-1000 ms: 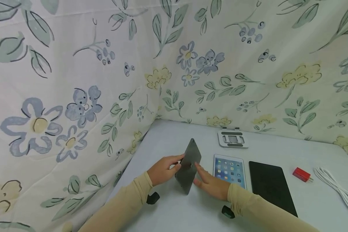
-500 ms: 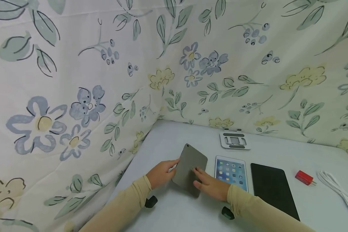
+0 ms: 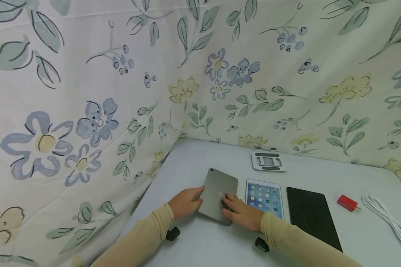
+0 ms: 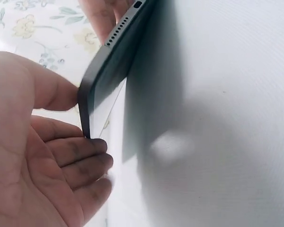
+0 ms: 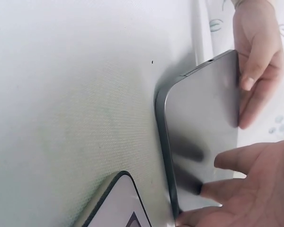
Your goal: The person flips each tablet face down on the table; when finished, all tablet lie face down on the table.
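Observation:
A grey tablet (image 3: pixel 220 181), back face up, leans with its left edge raised and its right edge low by the white table. My left hand (image 3: pixel 187 203) grips the raised edge; in the left wrist view the thumb lies on the tablet's back and the fingertips (image 4: pixel 100 144) reach under the glass side. Speaker holes and a port show along the tablet's near edge (image 4: pixel 114 37). My right hand (image 3: pixel 244 214) has its fingers spread, and the fingertips touch the tablet's back. In the right wrist view those fingers (image 5: pixel 227 161) cast dark reflections on the metal.
Right of the grey tablet lies a white tablet (image 3: pixel 264 196) with app icons lit, partly behind my right hand. Beyond it are a black tablet (image 3: pixel 310 211), a red plug adapter (image 3: pixel 347 203) and a coiled white cable (image 3: pixel 384 215). A folded white stand (image 3: pixel 269 168) lies at the back.
The grey tablet has tipped from nearly upright down toward the table, its back turning upward. My left hand has kept its edge and my right fingers have stayed on its back.

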The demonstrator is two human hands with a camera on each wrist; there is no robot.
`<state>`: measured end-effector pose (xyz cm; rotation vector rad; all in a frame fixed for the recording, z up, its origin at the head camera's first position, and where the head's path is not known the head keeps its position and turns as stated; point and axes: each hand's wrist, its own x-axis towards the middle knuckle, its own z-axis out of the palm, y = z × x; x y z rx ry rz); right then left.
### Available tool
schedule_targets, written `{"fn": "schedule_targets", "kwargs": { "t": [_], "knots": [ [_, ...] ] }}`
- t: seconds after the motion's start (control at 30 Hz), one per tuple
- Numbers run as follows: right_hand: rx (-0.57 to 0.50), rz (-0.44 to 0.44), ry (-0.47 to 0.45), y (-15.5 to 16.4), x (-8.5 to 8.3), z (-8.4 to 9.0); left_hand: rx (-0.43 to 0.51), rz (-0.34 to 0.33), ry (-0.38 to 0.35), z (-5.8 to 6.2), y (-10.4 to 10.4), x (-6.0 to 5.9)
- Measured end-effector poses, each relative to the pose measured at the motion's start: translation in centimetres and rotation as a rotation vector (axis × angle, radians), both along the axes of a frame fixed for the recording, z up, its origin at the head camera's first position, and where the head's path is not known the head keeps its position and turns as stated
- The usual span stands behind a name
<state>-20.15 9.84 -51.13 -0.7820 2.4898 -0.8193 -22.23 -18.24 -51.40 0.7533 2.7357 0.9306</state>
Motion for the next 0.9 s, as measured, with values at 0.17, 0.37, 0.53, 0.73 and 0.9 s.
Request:
{"fn": "schedule_targets", "kwargs": {
  "t": [0.17,0.37,0.53,0.73,0.9],
  "knots": [
    [0.026,-0.008,-0.004,-0.3,0.1,-0.2,-0.145,0.006,0.013,-0.4,0.0,0.3],
    [0.059,-0.009,0.005,-0.7,0.2,-0.2,-0.290,-0.031,0.025,-1.3,-0.1,0.4],
    [0.075,-0.013,0.026,-0.7,0.3,-0.3,-0.315,-0.050,0.063,-1.4,-0.1,0.4],
    [0.115,0.005,0.068,-1.0,0.1,-0.5,-0.394,-0.081,0.114,-1.3,-0.1,0.2],
    [0.139,0.005,0.078,-1.3,0.0,-0.7,-0.451,-0.098,0.162,-1.4,-0.2,0.0]
  ]
}}
